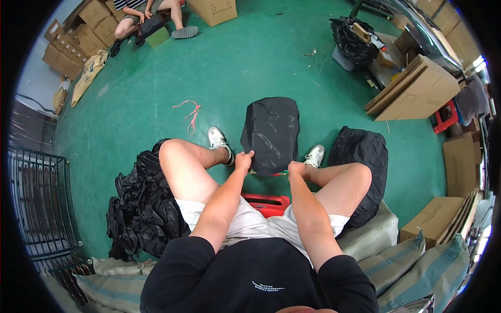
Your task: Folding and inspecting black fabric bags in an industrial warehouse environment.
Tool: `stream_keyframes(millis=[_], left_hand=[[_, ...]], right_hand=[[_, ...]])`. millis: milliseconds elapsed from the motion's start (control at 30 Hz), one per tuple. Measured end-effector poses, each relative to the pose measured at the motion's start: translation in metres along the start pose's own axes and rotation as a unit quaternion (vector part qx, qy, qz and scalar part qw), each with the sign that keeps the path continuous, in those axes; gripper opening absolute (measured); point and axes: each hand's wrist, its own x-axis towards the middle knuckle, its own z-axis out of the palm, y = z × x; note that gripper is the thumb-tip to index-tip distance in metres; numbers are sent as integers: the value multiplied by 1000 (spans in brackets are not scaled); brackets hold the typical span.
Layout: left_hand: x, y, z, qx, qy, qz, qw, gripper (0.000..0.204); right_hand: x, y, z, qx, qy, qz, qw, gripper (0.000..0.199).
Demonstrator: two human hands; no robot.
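Between my feet a black fabric cover (271, 133) lies stretched over a boxy object, whose kind I cannot make out. A thin strip with red and green shows below the cover's near edge. My left hand (244, 160) is closed on the near left corner of the fabric, thumb on top. At the near right corner my right hand (297, 168) is closed on the cover's edge, its fingertips mostly hidden. A loose heap of black fabric (143, 208) lies left of my left leg. Beyond my right knee is a smooth, filled-out black bundle (365, 151).
I sit on a red plastic stool (267, 204). Pink string (194, 116) lies on the green floor. Flat cardboard (417, 91) leans at the right, near a black-lined bin (344, 57). Woven sacks (396, 261) lie behind me. Another person (148, 13) sits far left beside cartons.
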Motion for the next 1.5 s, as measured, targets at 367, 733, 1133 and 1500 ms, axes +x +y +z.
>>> stream_keyframes(millis=[367, 733, 1133, 1500], left_hand=[[-6, 19, -29, 72, 144, -46, 986, 56], [-78, 38, 16, 91, -155, -80, 980, 24], [-80, 12, 38, 45, -232, -126, 963, 25], [-1, 121, 86, -324, -350, -247, 844, 41]], right_hand=[[-94, -35, -7, -12, -71, -132, 989, 27], [-29, -45, -24, 131, 63, -54, 988, 26], [-36, -35, -24, 115, 101, 0, 988, 42], [-5, -206, -121, 634, -339, 61, 692, 29]])
